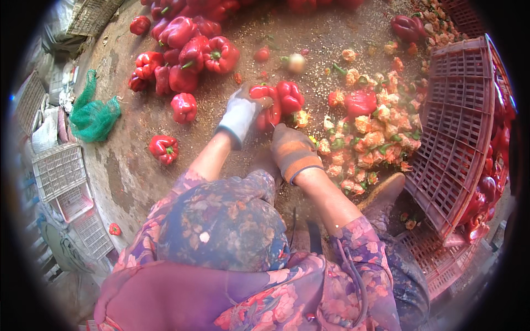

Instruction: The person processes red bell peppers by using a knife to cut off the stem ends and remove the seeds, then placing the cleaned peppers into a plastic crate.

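My left hand [244, 108], in a white and brown work glove, grips a red bell pepper [271, 108] on the floor. Against that pepper's lower edge sits my right hand [292, 145], in an orange and grey glove. Its fingers are closed around a small thin tool [272, 124]; only a sliver of the tip shows, the rest hidden in the fist. Another red pepper [290, 96] touches the held one on the right. A cut-out pepper core [302, 118] with pale seeds lies just below it.
Whole red peppers [192, 51] are heaped at the far left. Many cut cores [374, 136] lie in a pile on the right, beside a tilted pink plastic crate [455, 120] of red peppers. Green netting [95, 118] and white crates [60, 169] lie left. Seeds litter the floor.
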Tool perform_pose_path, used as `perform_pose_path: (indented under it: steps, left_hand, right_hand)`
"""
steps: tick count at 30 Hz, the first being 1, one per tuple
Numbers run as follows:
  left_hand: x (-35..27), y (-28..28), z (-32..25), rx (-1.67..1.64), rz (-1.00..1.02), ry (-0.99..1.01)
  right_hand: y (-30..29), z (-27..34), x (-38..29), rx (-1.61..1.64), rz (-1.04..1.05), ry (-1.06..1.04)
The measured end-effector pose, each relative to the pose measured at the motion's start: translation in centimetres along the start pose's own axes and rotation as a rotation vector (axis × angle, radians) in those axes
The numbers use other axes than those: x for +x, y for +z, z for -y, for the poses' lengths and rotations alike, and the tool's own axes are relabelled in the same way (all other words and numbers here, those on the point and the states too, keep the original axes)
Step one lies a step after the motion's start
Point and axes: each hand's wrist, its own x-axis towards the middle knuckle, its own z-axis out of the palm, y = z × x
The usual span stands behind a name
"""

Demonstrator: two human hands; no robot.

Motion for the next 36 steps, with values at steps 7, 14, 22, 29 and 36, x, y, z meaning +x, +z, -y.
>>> perform_pose_path:
  steps: [7,14,22,29,36]
  left_hand:
    - [0.4,-1.2,-2.9,-0.685,0.052,-0.049]
    - [1.2,0.0,-9.5,-0.623,0.186,0.227]
    - [-1.1,2.9,-16.2,-0.609,0.481,0.163]
    - [-0.1,5.6,-15.9,-0.945,0.470,0.055]
    - [6.8,6.6,-14.0,-1.306,0.553,-0.150]
  right_hand:
    - [0.6,-4.5,-0.8,0.195,-0.397,-0.169]
    - [-8.5,-5.7,-5.3,0.509,-0.814,-0.320]
    - [-12.0,-9.8,-3.5,1.190,-0.417,-0.405]
    - [-10.8,-7.9,-6.8,1.683,-0.417,-0.509]
    - [-11.4,-8.6,-8.0,1.284,-0.687,-0.448]
